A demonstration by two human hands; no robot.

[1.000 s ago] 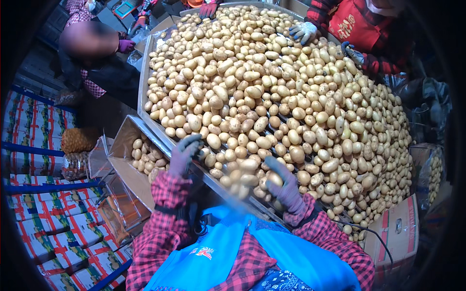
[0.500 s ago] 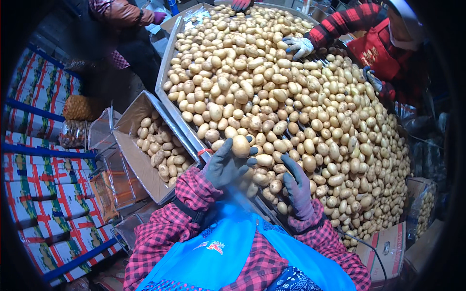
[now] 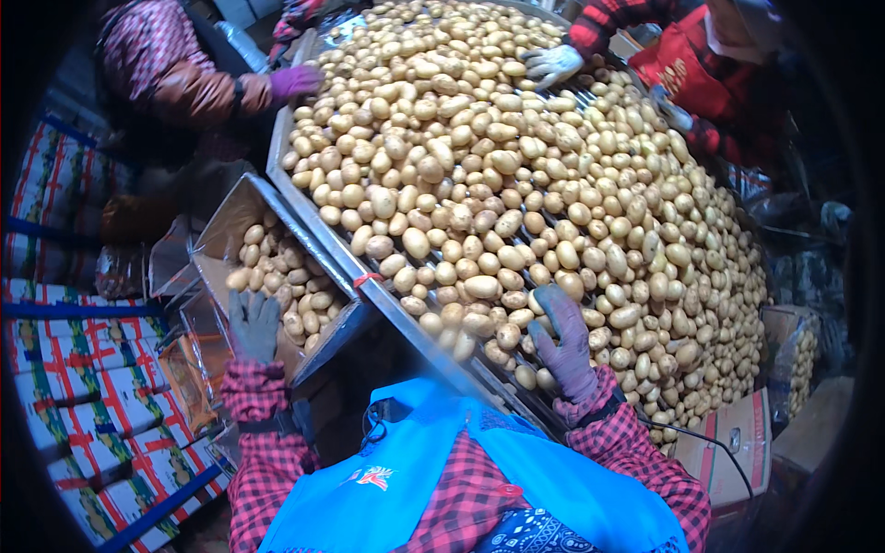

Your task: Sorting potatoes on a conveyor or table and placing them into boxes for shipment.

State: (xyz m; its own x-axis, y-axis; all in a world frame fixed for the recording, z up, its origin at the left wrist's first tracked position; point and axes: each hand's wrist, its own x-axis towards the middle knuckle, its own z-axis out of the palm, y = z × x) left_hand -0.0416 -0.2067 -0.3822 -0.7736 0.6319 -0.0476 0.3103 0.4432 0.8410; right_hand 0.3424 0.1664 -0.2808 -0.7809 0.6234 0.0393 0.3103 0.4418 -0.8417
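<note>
At the near edge, a blue vest [image 3: 396, 479] and checked sleeves [image 3: 258, 396] are cut off by the picture's border, and a hazy patch blurs the table's near rim.

The left hand [image 3: 255, 330], gloved, reaches away over the near left side of an open cardboard box [image 3: 214, 281], back upward, its fingers straight and spread. The palm side is hidden, so I cannot tell whether it touches the boxed potatoes [image 3: 288, 276] just beyond. The right hand [image 3: 568, 355], also gloved, lies at the near side of the table [image 3: 392, 309], fingers pointing far and left, thumb held apart and nothing visible in the grip; contact beneath it is hard to make out.

Loose potatoes [image 3: 442, 170] cover the table from near to far, right of the box. A red tie [image 3: 367, 278] circles the table's rim. To the near right, a black cable [image 3: 710, 438] crosses a carton [image 3: 733, 442].

Farther off, a co-worker's purple glove [image 3: 295, 83] is at the left rim, and another's white glove [image 3: 553, 64] is over the potatoes; the far left corner is dark.
</note>
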